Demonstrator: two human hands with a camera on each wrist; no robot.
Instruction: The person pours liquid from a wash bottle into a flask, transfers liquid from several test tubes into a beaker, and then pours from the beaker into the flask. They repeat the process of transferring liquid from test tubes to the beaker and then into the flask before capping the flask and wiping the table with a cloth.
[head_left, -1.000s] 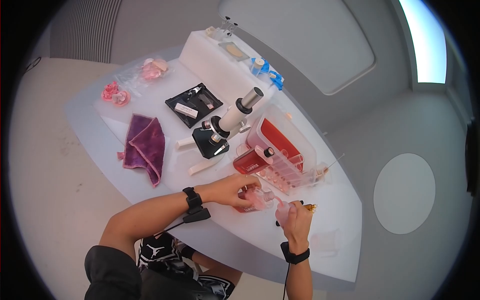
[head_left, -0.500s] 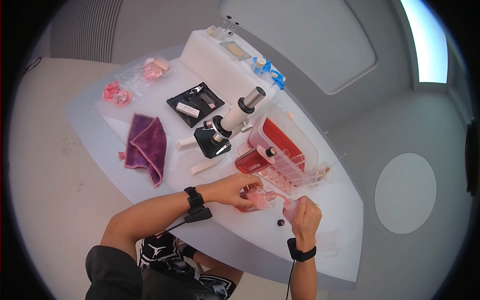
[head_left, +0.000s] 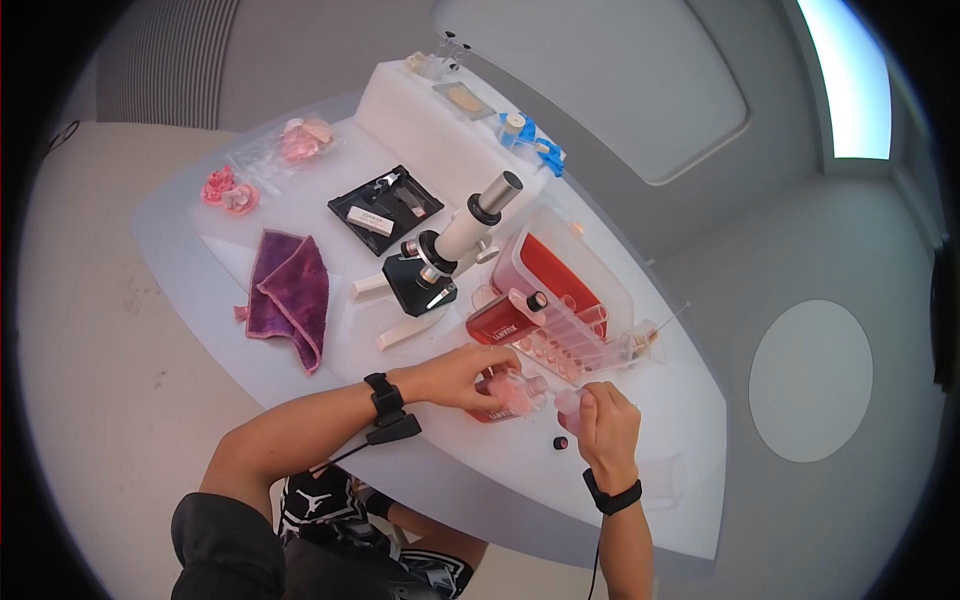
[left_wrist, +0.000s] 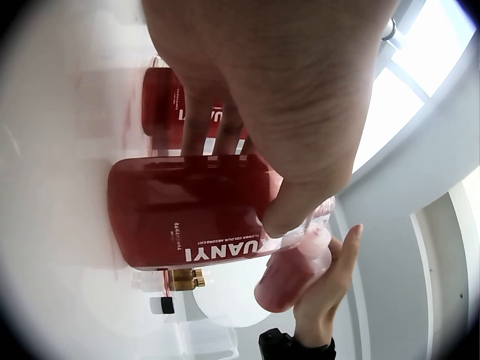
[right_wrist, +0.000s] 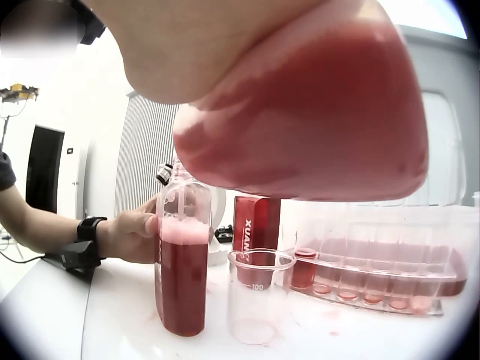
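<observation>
My left hand (head_left: 470,380) grips a clear bottle of red liquid (left_wrist: 180,210) with white lettering, thumb on one side and fingers on the other. The bottle stands upright on the table, with pink froth on top of its liquid and its neck uncapped in the right wrist view. My right hand (head_left: 610,430) is wrapped around a soft squeeze bottle (right_wrist: 315,112) of pinkish-red liquid, held tilted above the table. Its nozzle end points toward the open neck of the red bottle. A small black cap (head_left: 560,443) lies between the hands, near the squeeze bottle.
A second red bottle (head_left: 500,320) stands behind, beside a test tube rack (right_wrist: 375,292) and a clear tub (head_left: 610,290). A clear beaker (right_wrist: 259,319) stands close by. Farther left are a microscope (head_left: 465,235), a black tray (head_left: 385,210) and a purple cloth (head_left: 290,300).
My right hand has shifted right with the squeeze bottle, uncovering the black cap and covering the brass-coloured item. The curved pink tube at the bottle's neck shows less now. My left hand keeps its grip.
</observation>
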